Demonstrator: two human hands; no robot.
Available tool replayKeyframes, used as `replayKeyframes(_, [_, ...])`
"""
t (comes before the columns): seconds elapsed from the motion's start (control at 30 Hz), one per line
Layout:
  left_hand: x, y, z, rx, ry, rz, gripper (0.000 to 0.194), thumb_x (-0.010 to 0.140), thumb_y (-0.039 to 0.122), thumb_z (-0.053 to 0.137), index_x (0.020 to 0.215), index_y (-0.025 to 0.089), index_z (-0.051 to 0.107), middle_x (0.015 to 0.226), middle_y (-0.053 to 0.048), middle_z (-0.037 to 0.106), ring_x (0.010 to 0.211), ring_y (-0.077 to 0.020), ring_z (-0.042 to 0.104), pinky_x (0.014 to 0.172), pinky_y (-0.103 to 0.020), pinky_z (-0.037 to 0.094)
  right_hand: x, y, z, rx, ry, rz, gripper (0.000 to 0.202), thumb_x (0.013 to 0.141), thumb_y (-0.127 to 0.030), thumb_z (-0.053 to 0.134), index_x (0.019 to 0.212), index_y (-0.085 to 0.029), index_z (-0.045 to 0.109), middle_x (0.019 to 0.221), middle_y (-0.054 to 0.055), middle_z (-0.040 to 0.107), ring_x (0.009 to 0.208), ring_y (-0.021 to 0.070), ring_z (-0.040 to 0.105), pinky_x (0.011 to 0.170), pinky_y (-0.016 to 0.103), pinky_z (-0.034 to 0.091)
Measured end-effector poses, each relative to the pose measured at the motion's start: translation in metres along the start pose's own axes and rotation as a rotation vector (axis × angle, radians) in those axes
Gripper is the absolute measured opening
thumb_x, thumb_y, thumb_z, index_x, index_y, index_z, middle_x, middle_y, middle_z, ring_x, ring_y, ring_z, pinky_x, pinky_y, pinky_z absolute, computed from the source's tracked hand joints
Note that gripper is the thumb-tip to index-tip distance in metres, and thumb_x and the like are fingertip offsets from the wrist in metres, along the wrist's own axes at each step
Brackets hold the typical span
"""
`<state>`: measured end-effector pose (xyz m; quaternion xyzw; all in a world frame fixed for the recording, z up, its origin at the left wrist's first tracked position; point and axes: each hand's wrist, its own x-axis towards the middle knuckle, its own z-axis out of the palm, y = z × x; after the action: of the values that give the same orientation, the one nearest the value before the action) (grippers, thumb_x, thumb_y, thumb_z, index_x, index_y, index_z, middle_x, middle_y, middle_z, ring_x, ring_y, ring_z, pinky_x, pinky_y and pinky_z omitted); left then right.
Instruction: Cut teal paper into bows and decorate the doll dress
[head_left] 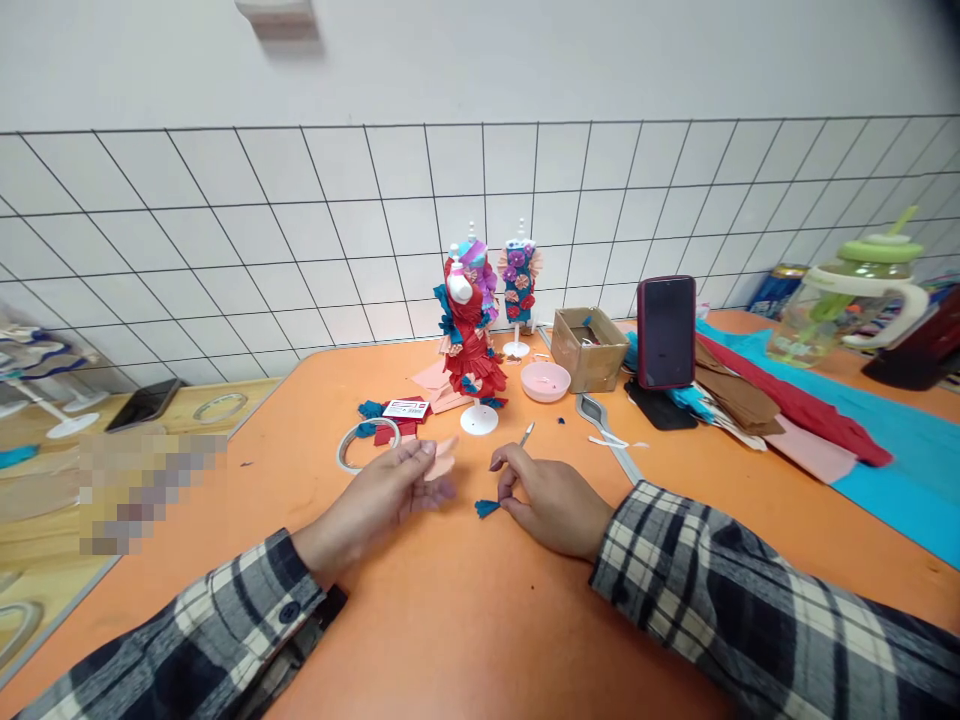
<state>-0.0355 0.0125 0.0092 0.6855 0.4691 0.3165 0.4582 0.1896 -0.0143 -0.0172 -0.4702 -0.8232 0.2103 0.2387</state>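
Between the thumb and fingers of my left hand (394,490) is a small piece of pale pink crepe paper (444,460); its fingertips are a little blurred. My right hand (551,500) pinches the narrow end of a small gathered piece of teal crepe paper (487,508), low over the orange table (465,620). Just beyond my right fingers lies a thin white-tipped stick (527,434). Behind both hands a small dress form in a red and teal paper dress (474,350) stands upright on a round white base (479,419).
A tape roll (343,455) lies left of the dress form. Behind are another decorated form (519,285), a pink bowl (545,382) and a cardboard box (589,355). To the right stand an upright phone (667,335), crepe paper sheets (810,400) and a lidded jug (817,310).
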Motion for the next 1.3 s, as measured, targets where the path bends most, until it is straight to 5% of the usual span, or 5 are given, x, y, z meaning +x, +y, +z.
replayKeyframes(0.27, [0.002,-0.007,0.006,0.370,-0.067,-0.037,0.049,0.095,0.056,0.030,0.067,0.020,0.048,0.051,0.003,0.054,0.050,-0.0152,0.052,0.051,-0.025,0.036,0.000,-0.002,-0.002,-0.007,-0.009,0.005,0.035,0.080,-0.009,0.053,0.112,-0.023,0.044,0.088,-0.003,0.069,0.078,0.0151,0.063,0.066,0.025,0.036])
replayKeyframes(0.53, [0.000,-0.001,-0.010,1.115,0.037,0.136,0.043,0.095,0.054,0.032,0.097,0.021,0.060,0.081,-0.007,0.068,0.071,-0.0243,0.063,0.055,-0.029,0.036,0.000,0.000,-0.003,-0.018,-0.019,0.018,0.035,0.080,-0.010,0.054,0.111,-0.024,0.045,0.087,-0.004,0.069,0.079,0.0154,0.063,0.066,0.025,0.035])
replayKeyframes(0.7, [0.000,0.000,-0.021,1.126,0.205,0.532,0.023,0.091,0.038,0.047,0.090,0.018,0.060,0.102,-0.010,0.064,0.094,-0.0259,0.058,0.081,-0.038,0.043,-0.001,0.001,-0.005,-0.018,-0.024,0.006,0.035,0.080,-0.009,0.055,0.110,-0.023,0.044,0.087,-0.004,0.070,0.079,0.0155,0.063,0.065,0.025,0.035])
replayKeyframes(0.8, [0.004,-0.005,-0.023,1.095,0.094,0.648,0.021,0.094,0.028,0.044,0.090,0.019,0.064,0.093,-0.007,0.066,0.087,-0.0219,0.058,0.078,-0.035,0.044,-0.001,0.001,-0.006,-0.018,-0.025,0.005,0.035,0.079,-0.009,0.055,0.110,-0.023,0.045,0.087,-0.004,0.070,0.079,0.0158,0.063,0.065,0.025,0.035])
replayKeyframes(1.3, [-0.001,-0.002,0.029,0.845,-0.065,0.430,0.026,0.080,0.024,0.060,0.106,0.027,0.064,0.113,-0.004,0.067,0.107,-0.0254,0.058,0.105,-0.055,0.024,-0.001,-0.014,0.001,0.081,0.103,-0.118,0.023,0.080,-0.012,0.063,0.091,-0.023,0.047,0.088,-0.003,0.069,0.083,0.0157,0.063,0.072,0.026,0.041])
